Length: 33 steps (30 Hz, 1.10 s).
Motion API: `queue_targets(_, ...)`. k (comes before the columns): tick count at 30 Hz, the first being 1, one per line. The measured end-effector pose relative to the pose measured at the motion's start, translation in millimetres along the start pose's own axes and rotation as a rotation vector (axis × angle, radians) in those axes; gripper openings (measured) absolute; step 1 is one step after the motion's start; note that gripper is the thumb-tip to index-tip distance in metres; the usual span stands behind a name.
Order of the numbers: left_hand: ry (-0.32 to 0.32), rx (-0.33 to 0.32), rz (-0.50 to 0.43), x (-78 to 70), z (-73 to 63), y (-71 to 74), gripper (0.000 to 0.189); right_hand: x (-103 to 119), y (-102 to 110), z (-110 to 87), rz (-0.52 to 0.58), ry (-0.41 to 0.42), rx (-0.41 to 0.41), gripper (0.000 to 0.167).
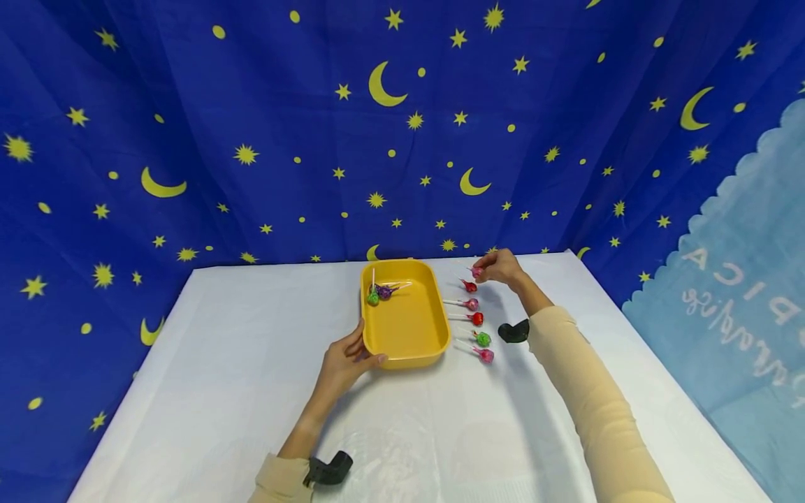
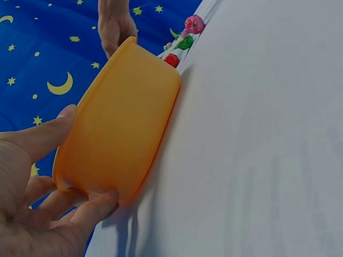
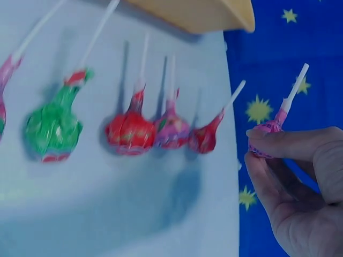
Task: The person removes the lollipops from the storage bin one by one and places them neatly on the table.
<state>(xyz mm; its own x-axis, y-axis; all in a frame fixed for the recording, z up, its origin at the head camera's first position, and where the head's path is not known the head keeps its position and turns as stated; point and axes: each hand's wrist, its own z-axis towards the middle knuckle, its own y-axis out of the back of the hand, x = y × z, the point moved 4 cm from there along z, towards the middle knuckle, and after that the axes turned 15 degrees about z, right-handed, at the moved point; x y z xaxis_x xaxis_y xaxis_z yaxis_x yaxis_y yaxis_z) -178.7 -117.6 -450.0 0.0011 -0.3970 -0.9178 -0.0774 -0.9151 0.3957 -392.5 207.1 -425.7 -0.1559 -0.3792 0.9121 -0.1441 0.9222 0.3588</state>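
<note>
My left hand (image 1: 342, 360) grips the near left corner of a yellow plastic tray (image 1: 409, 363), thumb over the rim and fingers against the outer wall, as the left wrist view shows. Inside the tray, toward its far left, lie a green lollipop (image 1: 374, 297) and a purple lollipop (image 1: 385, 293). At the far right, my right hand (image 1: 501, 267) pinches a pink lollipop (image 3: 263, 134) by its wrapped candy between thumb and fingers, stick pointing up in the right wrist view. Closest to that hand on the table is a red lollipop (image 1: 469, 286).
Right of the tray, a column of lollipops runs toward me: a pink one (image 1: 472, 304), a red one (image 1: 478, 318), a green one (image 1: 483, 339) and another pink one (image 1: 486, 355), sticks pointing left. A white cloth covers the table (image 1: 207, 391); a blue starry curtain (image 1: 302, 126) hangs behind.
</note>
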Motion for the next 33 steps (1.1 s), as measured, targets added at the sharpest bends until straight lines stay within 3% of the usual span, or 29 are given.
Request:
queue_targets(21,-0.005,-0.006,0.008,3.6,1.3,0.1,0.08,-45,27,-3.7,-0.122,-0.074,-0.109,0.036)
queue_targets(33,-0.012,-0.014,0.019,2.3,1.7,0.7,0.077,-63,31,-3.2,-0.196,-0.149,-0.111,0.036)
